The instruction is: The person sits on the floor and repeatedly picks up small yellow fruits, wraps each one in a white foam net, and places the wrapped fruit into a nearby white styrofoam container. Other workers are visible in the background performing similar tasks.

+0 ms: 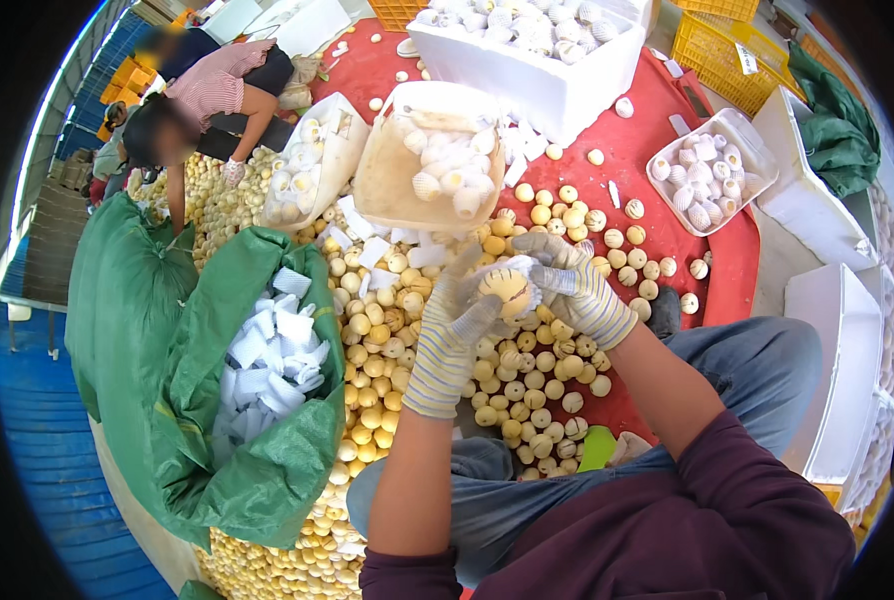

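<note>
Between my gloved hands is a round yellow fruit with dark streaks, partly wrapped in a white foam net sleeve. My left hand grips its left side, thumb across the front. On the right, my right hand pinches the foam net at the fruit's edge. Many similar bare fruits lie under and around my hands. Just beyond, a translucent plastic tub holds net-wrapped fruits. To the left, an open green woven sack contains flattened white foam nets.
A large white foam box of wrapped fruits stands at the far side. Smaller tubs stand on the right and left. Empty-looking white boxes and yellow crates line the right. A co-worker bends over fruit at upper left.
</note>
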A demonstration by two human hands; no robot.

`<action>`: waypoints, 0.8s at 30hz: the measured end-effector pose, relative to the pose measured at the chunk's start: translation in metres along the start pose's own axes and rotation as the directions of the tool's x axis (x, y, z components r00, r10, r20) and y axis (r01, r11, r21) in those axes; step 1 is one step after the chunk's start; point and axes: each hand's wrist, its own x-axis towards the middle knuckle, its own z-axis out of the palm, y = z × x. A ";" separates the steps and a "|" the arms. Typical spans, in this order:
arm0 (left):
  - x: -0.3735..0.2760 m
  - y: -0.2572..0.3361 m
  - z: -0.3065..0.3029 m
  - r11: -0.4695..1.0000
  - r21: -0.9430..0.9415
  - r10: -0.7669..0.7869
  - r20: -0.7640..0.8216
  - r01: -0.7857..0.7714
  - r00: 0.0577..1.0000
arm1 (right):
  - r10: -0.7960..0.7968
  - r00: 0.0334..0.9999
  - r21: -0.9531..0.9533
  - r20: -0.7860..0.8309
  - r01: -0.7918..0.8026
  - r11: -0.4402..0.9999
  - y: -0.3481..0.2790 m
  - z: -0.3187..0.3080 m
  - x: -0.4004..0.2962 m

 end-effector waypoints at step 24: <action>0.020 -0.039 0.004 0.643 0.729 0.003 -0.309 0.235 0.951 | 0.272 0.691 -0.190 -0.670 -0.513 0.837 0.017 -0.248 -0.001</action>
